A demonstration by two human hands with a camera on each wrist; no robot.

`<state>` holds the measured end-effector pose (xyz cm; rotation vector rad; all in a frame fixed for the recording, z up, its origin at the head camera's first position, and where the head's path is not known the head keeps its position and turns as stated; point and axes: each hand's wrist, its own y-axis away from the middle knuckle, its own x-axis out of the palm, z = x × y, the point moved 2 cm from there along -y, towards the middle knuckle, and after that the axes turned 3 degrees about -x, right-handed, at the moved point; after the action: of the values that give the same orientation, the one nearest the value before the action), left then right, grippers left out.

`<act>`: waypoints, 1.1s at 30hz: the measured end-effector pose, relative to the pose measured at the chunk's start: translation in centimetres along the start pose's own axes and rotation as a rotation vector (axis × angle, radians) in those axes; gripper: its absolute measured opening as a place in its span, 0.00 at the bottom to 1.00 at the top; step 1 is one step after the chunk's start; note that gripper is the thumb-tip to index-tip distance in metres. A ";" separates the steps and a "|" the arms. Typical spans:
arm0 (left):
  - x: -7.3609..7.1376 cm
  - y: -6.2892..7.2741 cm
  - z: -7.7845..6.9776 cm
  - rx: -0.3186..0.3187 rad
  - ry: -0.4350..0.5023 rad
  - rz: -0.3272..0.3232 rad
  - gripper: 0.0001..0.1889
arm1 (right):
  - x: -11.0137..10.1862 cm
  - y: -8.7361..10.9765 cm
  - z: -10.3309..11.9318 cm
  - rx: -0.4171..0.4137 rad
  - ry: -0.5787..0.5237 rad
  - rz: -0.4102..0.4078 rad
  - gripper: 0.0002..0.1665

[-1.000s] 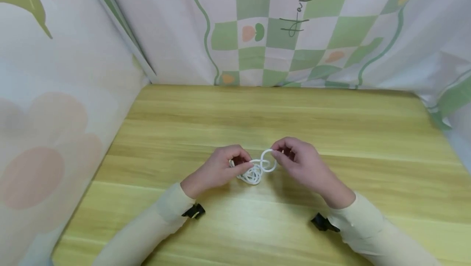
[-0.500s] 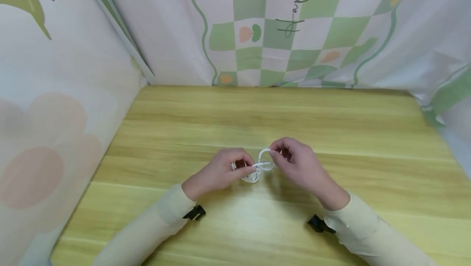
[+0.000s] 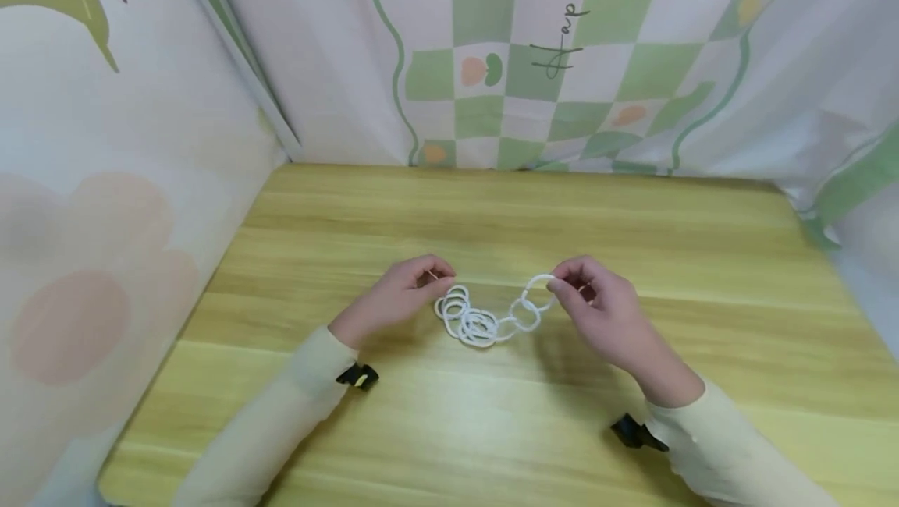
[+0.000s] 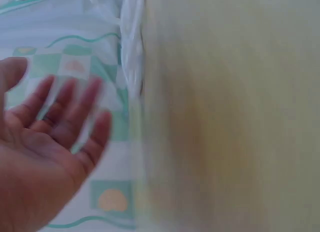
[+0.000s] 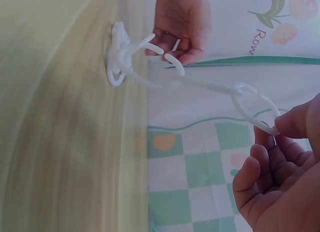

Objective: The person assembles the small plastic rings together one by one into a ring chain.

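Observation:
A chain of white plastic rings (image 3: 479,326) lies partly bunched on the table, with several linked rings rising from the bunch towards the right. My right hand (image 3: 597,304) pinches the end ring (image 5: 255,108) between thumb and fingertip, lifting that end. My left hand (image 3: 396,292) is at the other end, fingertips right by the leftmost rings. In the left wrist view the left hand (image 4: 55,137) is blurred, fingers loosely spread and thumb apart, with no ring between them. Two ring ends (image 5: 162,51) with a gap between them show near the left fingertips in the right wrist view.
The wood-grain table (image 3: 449,437) spreads around both hands. A green-and-white checked curtain (image 3: 534,70) hangs at its back edge, and a printed sheet (image 3: 77,257) stands along the left. Black straps (image 3: 358,376) sit at both cuffs.
The right hand has moved right, drawing several linked rings out of the bunch. The left hand has gone left and a little farther from the wearer, away from the ring it pinched.

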<state>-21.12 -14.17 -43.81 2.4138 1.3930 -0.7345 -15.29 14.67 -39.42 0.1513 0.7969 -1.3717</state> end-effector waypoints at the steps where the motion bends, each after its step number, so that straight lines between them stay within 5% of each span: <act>1: 0.3 -0.3 0.3 -0.015 -0.011 0.022 0.17 | -0.2 0.2 -0.2 0.013 -0.001 -0.002 0.06; 10: 1.1 -1.3 0.8 -0.107 -0.102 0.140 0.24 | -2.4 2.1 -2.5 0.067 -0.065 -0.012 0.07; 15: 0.4 -1.3 1.5 -0.133 -0.122 0.112 0.25 | -4.7 3.1 -4.3 0.097 -0.116 -0.099 0.07; 23: -1.7 -0.6 2.4 -0.172 -0.133 0.045 0.24 | -8.0 3.7 -8.2 0.205 -0.515 -0.184 0.11; 33: -3.1 0.2 3.6 -0.200 -0.129 0.006 0.28 | -8.7 3.4 -11.8 0.301 -0.845 -0.234 0.13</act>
<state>-23.27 -18.17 -45.12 2.1782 1.3394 -0.7002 -16.98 28.81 -44.19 -0.2878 -0.1043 -1.5847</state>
